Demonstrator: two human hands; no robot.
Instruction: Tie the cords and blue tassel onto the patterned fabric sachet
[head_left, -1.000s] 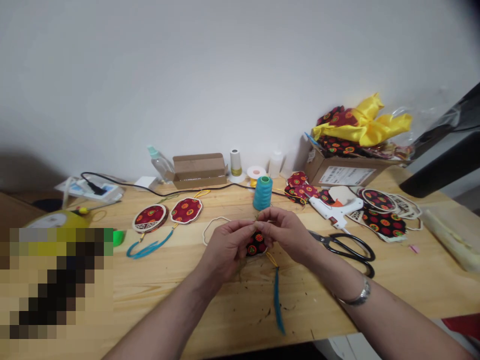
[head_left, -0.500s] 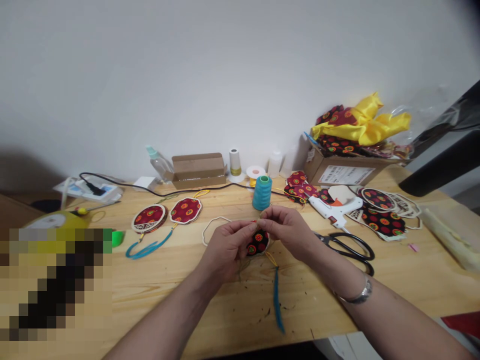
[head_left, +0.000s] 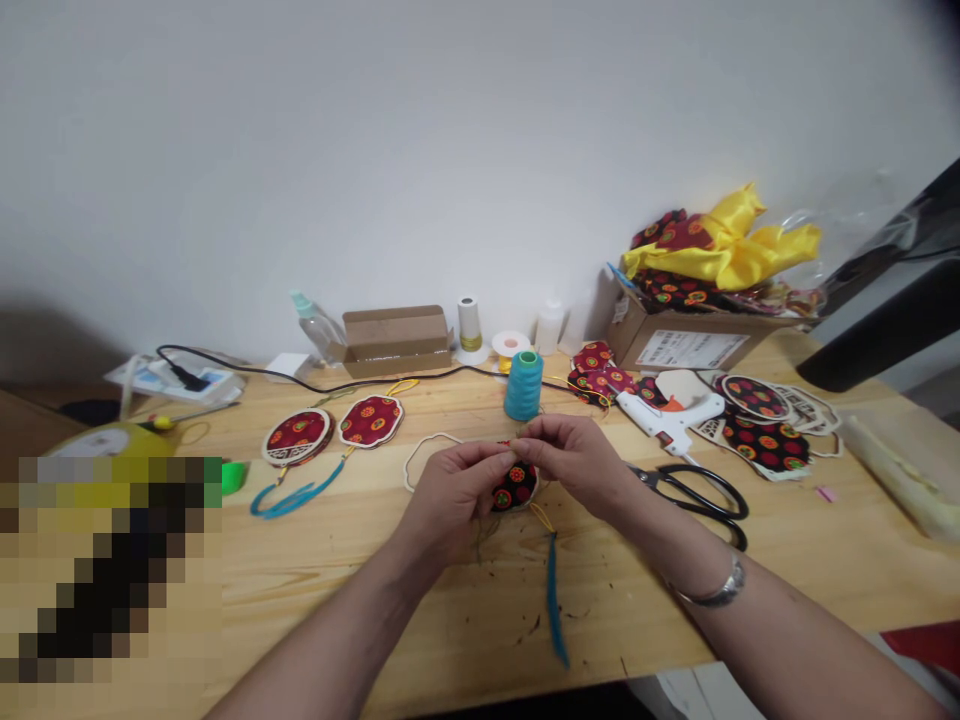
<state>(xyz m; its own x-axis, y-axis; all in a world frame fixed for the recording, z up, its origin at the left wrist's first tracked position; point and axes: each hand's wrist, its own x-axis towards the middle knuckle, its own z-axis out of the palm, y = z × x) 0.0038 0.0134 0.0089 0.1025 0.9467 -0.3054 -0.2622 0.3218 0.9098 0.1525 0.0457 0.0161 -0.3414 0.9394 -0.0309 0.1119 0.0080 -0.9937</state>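
Observation:
My left hand (head_left: 461,490) and my right hand (head_left: 570,455) meet near the middle of the table, thumbs and forefingers pinched close together. Between the fingertips there seems to be a thin olive cord; its loose end trails below my left hand, and the fingers hide most of it. Just beneath lies a black patterned fabric pendant (head_left: 517,487) with a pale rim, partly covered by my hands. From its lower edge come a yellow loop (head_left: 543,518) and a blue tassel (head_left: 556,600). A pale wavy frame (head_left: 409,462) pokes out left of my left hand.
A blue thread cone (head_left: 523,386) stands just beyond my hands. Black-handled scissors (head_left: 701,492) and a white glue gun (head_left: 670,420) lie to the right. Two red pendants, one round (head_left: 298,437) and one wavy (head_left: 370,421), lie left. Behind runs a black cable (head_left: 315,387).
My right hand has shifted very slightly, with its fingertips still pinched against the left ones. Nothing else visibly differs.

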